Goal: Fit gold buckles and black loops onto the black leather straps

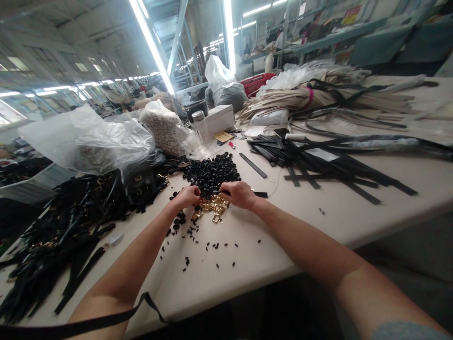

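Hands curl over the worktop (283, 229): the right hand (239, 194) pinches a black strip (261, 194), which lies above the gold buckles (215, 205) and beside the black loops (212, 170). Fingers of the left hand (189, 196) bend inward, but whether they grip anything I cannot tell. Probably the strip is light, bendable yet springy, perhaps slick and hard to break; thumb and fingertip near its end should steady it.

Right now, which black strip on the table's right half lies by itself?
The short one beyond the right hand, left of the strip pile. It touches no hand or other strip; those in the pile overlap.
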`<action>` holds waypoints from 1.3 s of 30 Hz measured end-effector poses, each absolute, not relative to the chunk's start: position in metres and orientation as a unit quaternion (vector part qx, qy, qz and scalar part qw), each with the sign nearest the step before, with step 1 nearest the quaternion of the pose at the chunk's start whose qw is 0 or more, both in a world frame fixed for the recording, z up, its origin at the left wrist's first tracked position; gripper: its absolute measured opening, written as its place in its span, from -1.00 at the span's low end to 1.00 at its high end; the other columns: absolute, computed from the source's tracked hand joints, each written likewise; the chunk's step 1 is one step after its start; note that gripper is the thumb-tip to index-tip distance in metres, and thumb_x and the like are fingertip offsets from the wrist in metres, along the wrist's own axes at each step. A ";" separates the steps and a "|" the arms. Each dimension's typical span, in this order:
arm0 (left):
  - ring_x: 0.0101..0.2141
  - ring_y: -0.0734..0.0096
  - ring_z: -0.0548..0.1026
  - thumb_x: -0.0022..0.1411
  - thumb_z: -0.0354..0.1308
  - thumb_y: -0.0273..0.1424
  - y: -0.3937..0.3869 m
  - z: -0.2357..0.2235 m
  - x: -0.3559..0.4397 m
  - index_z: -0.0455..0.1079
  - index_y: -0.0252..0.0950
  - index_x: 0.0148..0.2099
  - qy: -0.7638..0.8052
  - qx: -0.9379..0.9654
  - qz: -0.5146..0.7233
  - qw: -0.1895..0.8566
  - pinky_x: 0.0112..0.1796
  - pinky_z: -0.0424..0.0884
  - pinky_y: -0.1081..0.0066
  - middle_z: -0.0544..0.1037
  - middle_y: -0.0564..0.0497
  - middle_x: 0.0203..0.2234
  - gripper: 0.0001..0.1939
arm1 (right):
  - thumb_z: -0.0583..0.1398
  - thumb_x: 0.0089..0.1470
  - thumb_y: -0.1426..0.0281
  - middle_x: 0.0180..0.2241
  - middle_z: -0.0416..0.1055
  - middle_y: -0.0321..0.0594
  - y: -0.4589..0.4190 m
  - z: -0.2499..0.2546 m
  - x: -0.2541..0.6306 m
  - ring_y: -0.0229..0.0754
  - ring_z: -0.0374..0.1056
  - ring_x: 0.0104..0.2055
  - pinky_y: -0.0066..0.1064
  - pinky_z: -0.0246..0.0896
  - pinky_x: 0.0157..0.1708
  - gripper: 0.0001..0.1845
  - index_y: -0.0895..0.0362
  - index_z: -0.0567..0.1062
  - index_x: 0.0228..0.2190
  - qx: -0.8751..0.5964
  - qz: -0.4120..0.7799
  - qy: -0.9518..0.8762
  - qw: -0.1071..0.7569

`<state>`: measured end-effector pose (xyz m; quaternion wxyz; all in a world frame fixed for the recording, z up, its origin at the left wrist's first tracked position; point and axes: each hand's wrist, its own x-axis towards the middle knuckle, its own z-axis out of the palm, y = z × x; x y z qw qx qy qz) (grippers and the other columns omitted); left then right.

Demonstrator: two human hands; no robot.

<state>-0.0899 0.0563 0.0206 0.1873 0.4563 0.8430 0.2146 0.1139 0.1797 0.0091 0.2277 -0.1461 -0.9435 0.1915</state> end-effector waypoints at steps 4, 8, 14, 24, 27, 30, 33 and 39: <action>-0.55 0.38 0.47 -0.01 0.18 -0.31 0.044 0.015 -0.083 0.44 -0.27 -0.41 0.829 0.438 0.297 0.182 -0.50 0.32 0.44 0.51 0.05 -0.59 -0.87 | 0.19 0.11 0.32 -0.39 0.51 -0.25 0.180 0.009 0.114 -0.27 0.33 -0.41 -0.46 -0.02 -0.42 -0.85 0.11 0.53 -0.36 -0.142 0.198 -0.940 0.238; -0.46 0.34 0.53 0.00 0.26 -0.12 0.013 0.018 -0.067 0.44 -0.32 -0.36 0.766 0.382 0.473 0.209 -0.40 0.42 0.41 0.54 -0.02 -0.52 -0.66 | 0.20 0.11 0.34 -0.40 0.51 -0.26 0.179 0.008 0.113 -0.28 0.33 -0.41 -0.47 0.00 -0.41 -0.87 0.11 0.53 -0.37 -0.131 0.201 -0.937 0.254; -0.52 0.47 0.49 -0.14 0.41 -0.14 -0.013 0.010 -0.043 0.46 -0.35 -0.31 0.681 0.250 0.623 0.292 -0.40 0.45 0.44 0.55 -0.01 -0.47 -0.57 | 0.18 0.12 0.35 -0.38 0.52 -0.25 0.163 0.011 0.114 -0.29 0.34 -0.41 -0.48 0.03 -0.40 -0.87 0.13 0.52 -0.36 -0.087 0.203 -0.936 0.274; -0.49 0.48 0.49 -0.14 0.42 -0.19 -0.003 0.007 -0.027 0.47 -0.32 -0.31 0.638 0.236 0.653 0.334 -0.41 0.42 0.48 0.56 0.02 -0.46 -0.61 | 0.15 0.14 0.37 -0.43 0.48 -0.29 0.141 0.016 0.114 -0.31 0.33 -0.42 -0.49 0.03 -0.42 -0.88 0.13 0.49 -0.36 -0.013 0.210 -0.936 0.283; -0.49 0.45 0.51 -0.16 0.43 -0.17 -0.001 0.009 -0.022 0.47 -0.33 -0.32 0.632 0.216 0.657 0.349 -0.42 0.42 0.48 0.56 0.01 -0.48 -0.59 | 0.14 0.15 0.37 -0.43 0.48 -0.29 0.141 0.015 0.114 -0.31 0.33 -0.42 -0.49 0.00 -0.44 -0.87 0.14 0.48 -0.37 -0.017 0.200 -0.937 0.286; -0.48 0.43 0.52 -0.15 0.42 -0.15 -0.002 0.009 -0.019 0.49 -0.34 -0.29 0.630 0.217 0.658 0.351 -0.41 0.42 0.48 0.58 -0.01 -0.46 -0.57 | 0.16 0.14 0.36 -0.44 0.48 -0.29 0.142 0.014 0.114 -0.31 0.32 -0.44 -0.48 -0.04 -0.46 -0.87 0.14 0.48 -0.39 -0.023 0.193 -0.940 0.280; -0.46 0.44 0.53 -0.11 0.41 -0.16 -0.002 0.006 -0.019 0.51 -0.35 -0.27 0.639 0.230 0.655 0.331 -0.39 0.42 0.50 0.60 -0.03 -0.44 -0.58 | 0.17 0.13 0.36 -0.44 0.48 -0.29 0.142 0.013 0.113 -0.31 0.32 -0.45 -0.47 -0.07 -0.46 -0.87 0.15 0.48 -0.39 -0.030 0.190 -0.943 0.273; -0.50 0.44 0.53 -0.14 0.43 -0.19 0.000 0.006 -0.019 0.51 -0.36 -0.35 0.638 0.214 0.668 0.317 -0.41 0.44 0.50 0.60 -0.02 -0.48 -0.63 | 0.17 0.11 0.37 -0.44 0.49 -0.29 0.137 0.015 0.114 -0.31 0.30 -0.45 -0.47 -0.10 -0.47 -0.89 0.13 0.49 -0.39 -0.054 0.196 -0.942 0.267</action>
